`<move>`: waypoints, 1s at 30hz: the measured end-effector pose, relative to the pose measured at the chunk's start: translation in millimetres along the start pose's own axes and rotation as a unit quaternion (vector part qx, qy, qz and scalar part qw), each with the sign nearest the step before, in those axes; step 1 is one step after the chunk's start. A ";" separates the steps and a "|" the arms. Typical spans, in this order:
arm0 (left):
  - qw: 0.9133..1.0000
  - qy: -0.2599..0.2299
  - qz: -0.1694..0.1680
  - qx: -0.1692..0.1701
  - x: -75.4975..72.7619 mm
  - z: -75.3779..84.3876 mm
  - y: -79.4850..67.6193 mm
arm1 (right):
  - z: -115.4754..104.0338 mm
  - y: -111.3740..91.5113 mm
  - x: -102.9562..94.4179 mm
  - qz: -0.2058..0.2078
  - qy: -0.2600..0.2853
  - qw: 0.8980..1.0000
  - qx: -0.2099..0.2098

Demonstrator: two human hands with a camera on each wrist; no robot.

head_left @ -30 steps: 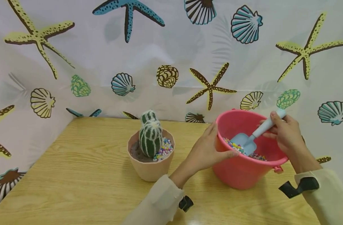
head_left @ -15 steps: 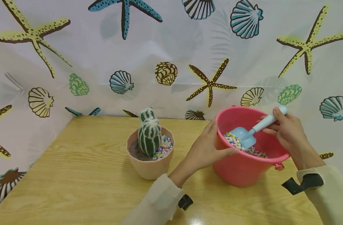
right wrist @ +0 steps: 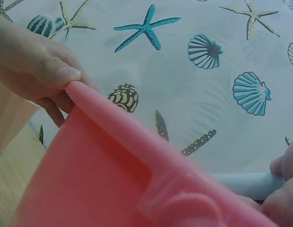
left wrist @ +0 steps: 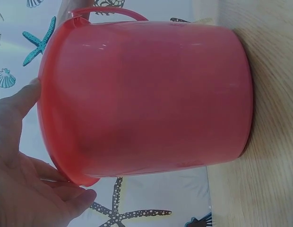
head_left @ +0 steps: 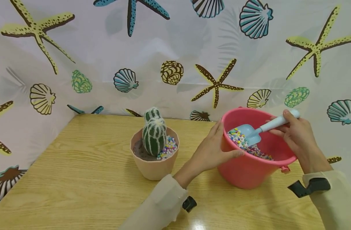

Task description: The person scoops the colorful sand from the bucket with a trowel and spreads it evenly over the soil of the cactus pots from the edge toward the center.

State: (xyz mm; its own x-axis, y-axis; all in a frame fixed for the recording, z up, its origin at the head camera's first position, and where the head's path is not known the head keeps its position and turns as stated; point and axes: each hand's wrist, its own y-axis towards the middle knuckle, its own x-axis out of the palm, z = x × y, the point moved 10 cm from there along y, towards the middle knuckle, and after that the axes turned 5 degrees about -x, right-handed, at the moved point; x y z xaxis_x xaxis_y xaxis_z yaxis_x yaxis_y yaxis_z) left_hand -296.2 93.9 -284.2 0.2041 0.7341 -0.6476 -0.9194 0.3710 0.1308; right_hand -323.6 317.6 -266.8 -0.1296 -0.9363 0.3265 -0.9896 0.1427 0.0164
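In the head view a pink bucket point(head_left: 244, 174) stands on the right of the table, with small multicoloured beads point(head_left: 238, 137) inside. My left hand point(head_left: 211, 150) holds its rim on the left, thumb along the front and fingers toward the back. The left wrist view shows that hand point(left wrist: 28, 161) at the rim too. My right hand point(head_left: 299, 137), over the bucket's right side, grips the handle of a light blue toy shovel point(head_left: 274, 124). The shovel's blade point(head_left: 251, 135) lies at the beads, pointing left. In the right wrist view only part of the handle point(right wrist: 248, 184) shows.
A peach flowerpot point(head_left: 153, 169) stands left of the bucket, holding a striped green cactus point(head_left: 154, 137), brownish-grey filling and beads point(head_left: 169, 148) on its right side. Behind the wooden table point(head_left: 86, 179) hangs a white cloth point(head_left: 152, 48) printed with shells and starfish.
My right hand has shifted the shovel slightly, its handle end moving right and its blade lying flatter. More beads show left of the blade. My left hand stays on the rim.
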 end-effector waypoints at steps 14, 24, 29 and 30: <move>1.000 -0.001 0.005 0.007 -5.3 4.4 -0.2 | -12.0 3.0 -1.8 0.020 0.065 0.997 -0.033; 1.000 -0.009 -0.008 0.013 -5.3 -1.3 -4.2 | -0.7 4.9 -4.6 0.025 0.094 0.995 -0.009; 0.999 -0.037 -0.013 0.026 -6.9 -2.3 -12.7 | 1.2 2.5 -7.3 0.020 0.131 0.991 0.005; 0.999 -0.037 -0.012 0.028 -7.7 -2.3 -13.9 | 1.1 2.3 -7.3 0.019 0.138 0.990 0.007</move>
State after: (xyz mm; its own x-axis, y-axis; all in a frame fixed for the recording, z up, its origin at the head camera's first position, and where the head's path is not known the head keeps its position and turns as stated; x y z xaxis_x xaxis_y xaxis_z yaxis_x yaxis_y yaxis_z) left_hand -285.8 81.9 -282.8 0.2515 0.7643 -0.5939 -0.8939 0.4186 0.1602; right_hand -325.1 324.4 -270.2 -0.1461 -0.8071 0.5720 -0.9855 0.1689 -0.0134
